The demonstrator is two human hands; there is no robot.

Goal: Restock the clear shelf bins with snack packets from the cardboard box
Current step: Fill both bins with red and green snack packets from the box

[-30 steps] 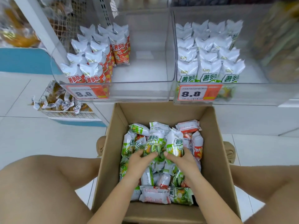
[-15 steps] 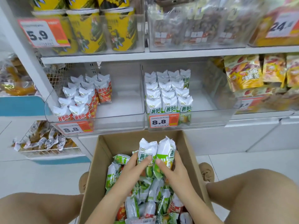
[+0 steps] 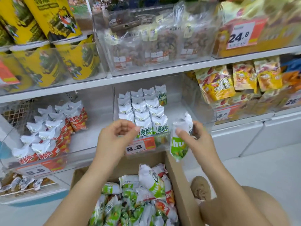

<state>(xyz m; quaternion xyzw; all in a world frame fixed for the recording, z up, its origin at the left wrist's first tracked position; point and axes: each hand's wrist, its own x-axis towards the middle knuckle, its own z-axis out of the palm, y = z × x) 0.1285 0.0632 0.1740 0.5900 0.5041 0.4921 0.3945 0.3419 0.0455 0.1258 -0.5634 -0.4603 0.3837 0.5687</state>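
Shelf bin (image 3: 187, 101) behind; right hand (image 3: 197, 141) pinches green packet (image 3: 180, 141); left hand (image 3: 114, 139) curled.

right hand (image 3: 197, 141) around green packet (image 3: 180, 139)

Yellow canisters (image 3: 40, 62) on the upper shelf, clear nut bags (image 3: 151, 44) beside, yellow-orange pouches (image 3: 228, 82) lower right.

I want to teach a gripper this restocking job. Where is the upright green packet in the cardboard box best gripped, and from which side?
Probably from above, by the white crimped top of the green packet: it juts up clear of the pile in the cardboard box, while its lower half sits wedged among neighbours.
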